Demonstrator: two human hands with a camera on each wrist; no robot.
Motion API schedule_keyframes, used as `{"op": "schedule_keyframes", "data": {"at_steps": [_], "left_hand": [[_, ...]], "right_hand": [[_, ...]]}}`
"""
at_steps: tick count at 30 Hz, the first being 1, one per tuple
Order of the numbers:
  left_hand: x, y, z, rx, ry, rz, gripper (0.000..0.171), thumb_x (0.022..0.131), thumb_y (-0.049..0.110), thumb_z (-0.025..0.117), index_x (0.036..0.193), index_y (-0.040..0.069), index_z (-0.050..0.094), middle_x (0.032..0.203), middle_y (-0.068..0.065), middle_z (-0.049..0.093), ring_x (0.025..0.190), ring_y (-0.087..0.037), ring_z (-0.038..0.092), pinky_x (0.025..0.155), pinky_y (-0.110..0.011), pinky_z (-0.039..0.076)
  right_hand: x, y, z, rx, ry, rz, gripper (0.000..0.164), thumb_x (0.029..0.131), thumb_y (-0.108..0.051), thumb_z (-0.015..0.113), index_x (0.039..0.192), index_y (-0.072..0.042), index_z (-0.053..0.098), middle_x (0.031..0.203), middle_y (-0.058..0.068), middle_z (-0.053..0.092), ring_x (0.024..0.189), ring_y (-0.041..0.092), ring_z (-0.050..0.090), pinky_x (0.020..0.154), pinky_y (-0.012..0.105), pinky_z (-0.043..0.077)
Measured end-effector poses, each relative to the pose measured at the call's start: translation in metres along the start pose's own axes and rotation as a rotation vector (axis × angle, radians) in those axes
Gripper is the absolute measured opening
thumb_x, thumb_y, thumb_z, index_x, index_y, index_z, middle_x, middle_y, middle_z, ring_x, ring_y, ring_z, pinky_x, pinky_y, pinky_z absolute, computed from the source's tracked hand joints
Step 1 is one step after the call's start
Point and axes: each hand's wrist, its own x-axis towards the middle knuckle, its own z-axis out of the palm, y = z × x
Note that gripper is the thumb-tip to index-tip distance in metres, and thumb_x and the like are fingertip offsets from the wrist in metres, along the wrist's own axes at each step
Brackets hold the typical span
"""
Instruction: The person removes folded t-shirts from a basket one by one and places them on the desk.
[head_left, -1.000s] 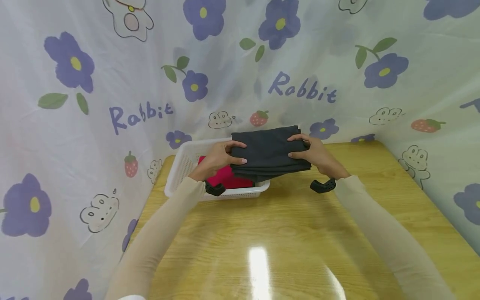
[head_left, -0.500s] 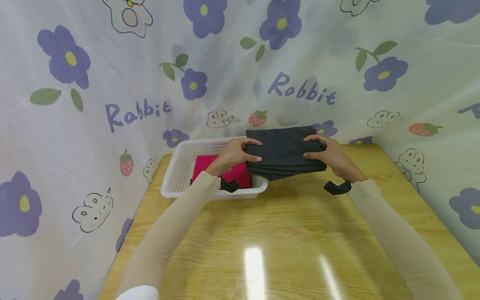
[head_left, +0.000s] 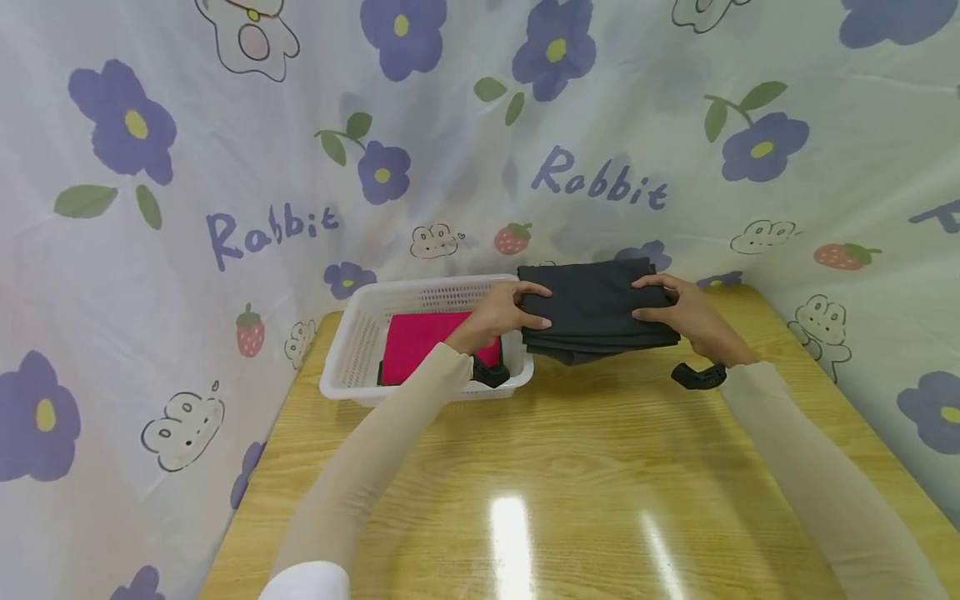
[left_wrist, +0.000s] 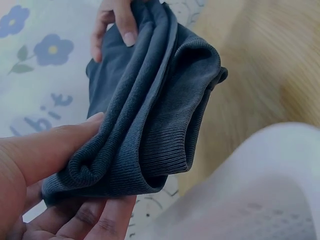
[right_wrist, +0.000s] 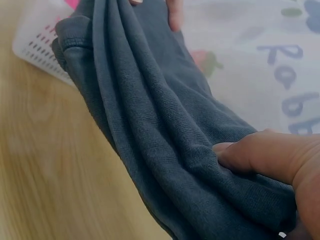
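Note:
A dark grey folded garment (head_left: 596, 304) is held up over the table, just right of the basket. My left hand (head_left: 504, 312) grips its left end, thumb on top and the other fingers beneath in the left wrist view. At the opposite end my right hand (head_left: 686, 312) pinches the layers, with the thumb (right_wrist: 250, 155) pressing the upper fold. Several layers and a ribbed edge (left_wrist: 167, 145) show in the left wrist view. Inside the white plastic basket (head_left: 341, 354) lies a red folded cloth (head_left: 423, 337) with dark fabric under it, partly covered by my left forearm.
The wooden table (head_left: 585, 467) reaches back to a white curtain (head_left: 450, 100) printed with purple flowers and rabbits, which hangs behind and along both sides. Light glares off the table's front part. A black wrist mount (head_left: 699, 376) sits on my right wrist.
Both hands have carried the grey garment to the right, from overlapping the basket to beside it. More of the red cloth shows now.

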Motion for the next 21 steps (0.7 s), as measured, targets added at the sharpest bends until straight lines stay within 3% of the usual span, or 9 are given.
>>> {"op": "schedule_keyframes", "data": {"at_steps": [15, 21], "left_hand": [[0.025, 0.004, 0.041, -0.139, -0.05, 0.023, 0.052, 0.083, -0.001, 0.085, 0.131, 0.011, 0.07, 0.12, -0.01, 0.07, 0.095, -0.021, 0.071, 0.08, -0.034, 0.06], [0.032, 0.008, 0.054, -0.113, -0.045, 0.026, 0.052, 0.082, 0.001, 0.086, 0.13, 0.013, 0.071, 0.122, -0.009, 0.07, 0.097, -0.017, 0.07, 0.079, -0.031, 0.059]], "right_hand": [[-0.002, 0.032, -0.032, -0.009, -0.01, 0.032, 0.065, 0.098, -0.026, 0.075, 0.153, -0.012, 0.044, 0.171, 0.011, -0.005, 0.156, 0.042, -0.001, 0.115, 0.069, 0.023], [-0.002, 0.046, -0.042, -0.008, -0.01, 0.05, 0.067, 0.098, -0.026, 0.074, 0.155, -0.012, 0.041, 0.171, 0.012, -0.006, 0.155, 0.043, -0.004, 0.115, 0.07, 0.022]]}}
